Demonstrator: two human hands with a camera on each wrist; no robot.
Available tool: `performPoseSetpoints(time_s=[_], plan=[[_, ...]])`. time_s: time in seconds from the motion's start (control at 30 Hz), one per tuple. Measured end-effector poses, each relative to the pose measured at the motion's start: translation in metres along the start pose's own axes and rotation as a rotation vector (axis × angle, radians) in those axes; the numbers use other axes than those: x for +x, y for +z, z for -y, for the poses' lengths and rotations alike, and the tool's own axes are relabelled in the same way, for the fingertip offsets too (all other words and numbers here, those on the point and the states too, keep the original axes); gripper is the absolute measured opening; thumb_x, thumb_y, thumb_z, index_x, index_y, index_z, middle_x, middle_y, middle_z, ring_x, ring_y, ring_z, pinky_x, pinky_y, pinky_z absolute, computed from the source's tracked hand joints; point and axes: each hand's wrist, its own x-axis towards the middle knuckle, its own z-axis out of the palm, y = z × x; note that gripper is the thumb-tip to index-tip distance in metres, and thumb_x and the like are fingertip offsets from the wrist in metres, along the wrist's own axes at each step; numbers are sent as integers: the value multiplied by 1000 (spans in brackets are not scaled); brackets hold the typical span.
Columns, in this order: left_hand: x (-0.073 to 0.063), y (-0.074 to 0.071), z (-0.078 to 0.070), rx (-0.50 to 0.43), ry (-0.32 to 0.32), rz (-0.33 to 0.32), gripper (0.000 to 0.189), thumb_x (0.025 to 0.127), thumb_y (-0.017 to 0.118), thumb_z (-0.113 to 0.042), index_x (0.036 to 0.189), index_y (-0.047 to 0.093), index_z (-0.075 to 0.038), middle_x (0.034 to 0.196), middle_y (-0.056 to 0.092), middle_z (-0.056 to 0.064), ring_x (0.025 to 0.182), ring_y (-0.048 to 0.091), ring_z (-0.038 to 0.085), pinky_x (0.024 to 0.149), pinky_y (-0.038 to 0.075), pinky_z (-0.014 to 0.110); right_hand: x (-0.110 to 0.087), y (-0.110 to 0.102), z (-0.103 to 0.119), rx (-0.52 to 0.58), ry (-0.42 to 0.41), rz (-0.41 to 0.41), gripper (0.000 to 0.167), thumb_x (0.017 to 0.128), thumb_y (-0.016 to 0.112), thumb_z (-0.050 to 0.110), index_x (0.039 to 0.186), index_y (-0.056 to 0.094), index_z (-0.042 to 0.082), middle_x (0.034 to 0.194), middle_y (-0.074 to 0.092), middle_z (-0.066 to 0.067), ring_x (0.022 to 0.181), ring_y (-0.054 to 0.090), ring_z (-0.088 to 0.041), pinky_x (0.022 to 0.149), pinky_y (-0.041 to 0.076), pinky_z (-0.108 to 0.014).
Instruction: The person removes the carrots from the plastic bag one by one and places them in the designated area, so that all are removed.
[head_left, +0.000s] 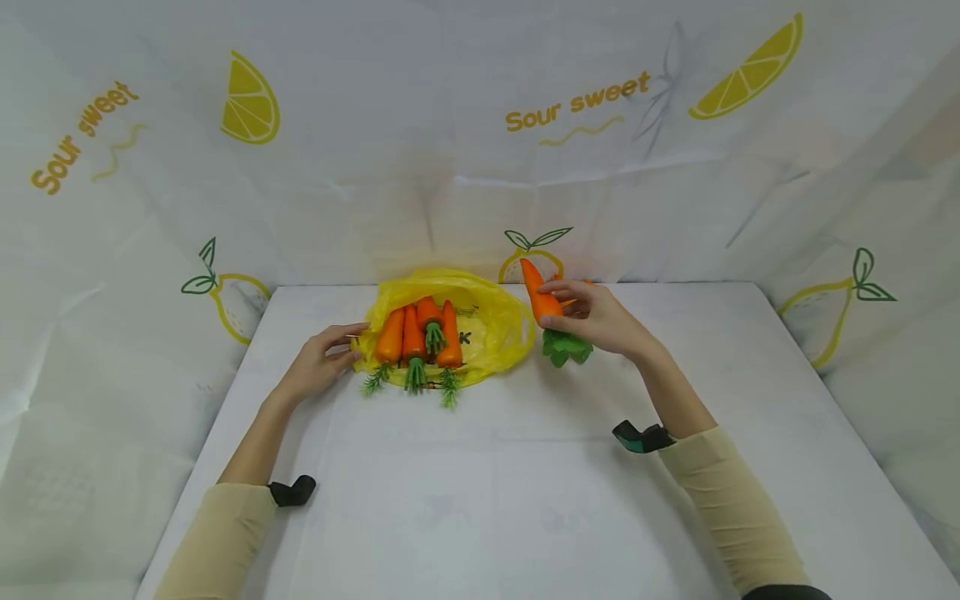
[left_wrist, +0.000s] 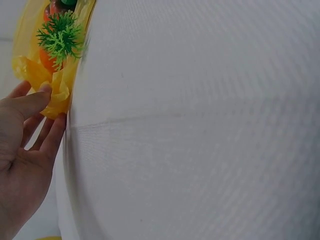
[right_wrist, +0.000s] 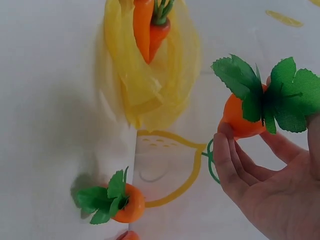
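A yellow plastic bag [head_left: 501, 346] lies on its side with its mouth toward me. Inside it are several orange toy carrots [head_left: 413, 335], their feathery green tops sticking out over the front rim. My left hand [head_left: 321, 364] pinches the bag's left edge between thumb and fingers, as the left wrist view shows. To the right of the bag, my right hand [head_left: 600, 319] holds a carrot [head_left: 537, 287] with broad green leaves [right_wrist: 287, 95], its tip pointing up. Another leafy carrot [right_wrist: 129, 202] lies beyond that hand, mostly hidden by it in the head view.
Everything rests on a white-covered table [head_left: 480, 500]. Behind it hangs a white cloth backdrop [head_left: 420, 108] printed with lemons and lettering. Part of one more orange piece [right_wrist: 130, 235] shows at the bottom of the right wrist view.
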Motion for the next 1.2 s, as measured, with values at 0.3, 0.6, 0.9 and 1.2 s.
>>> performPoseSetpoints(time_s=[0.3,0.6,0.9,1.2], plan=[[1,2,0,4,3,-6,52,104,69,1,154,59,-3,153,58,29,141,57,51,120,49,63,6,-6,-22,-23,94,-50,51,104,76,27,148,62,5,151,62,-26,123,70,-44,110,60,-56],[-1,2,5,30,28,-24,51,104,69,2,153,59,-1,151,60,30,138,58,52,119,49,66,19,-2,-51,-71,133,-45,52,103,77,28,145,62,2,143,65,-28,123,69,-46,110,61,-60],[-2,2,4,36,18,-14,50,104,68,1,154,59,-3,154,58,29,141,56,52,122,46,68,29,4,-64,-166,143,-36,49,101,77,25,142,65,1,137,62,-26,119,61,-42,102,55,-48],[0,1,4,17,0,-10,50,105,67,0,154,60,-4,155,57,29,143,55,52,122,47,66,32,8,-67,-238,104,-38,49,100,79,27,141,68,2,122,64,-25,112,62,-39,97,52,-45]])
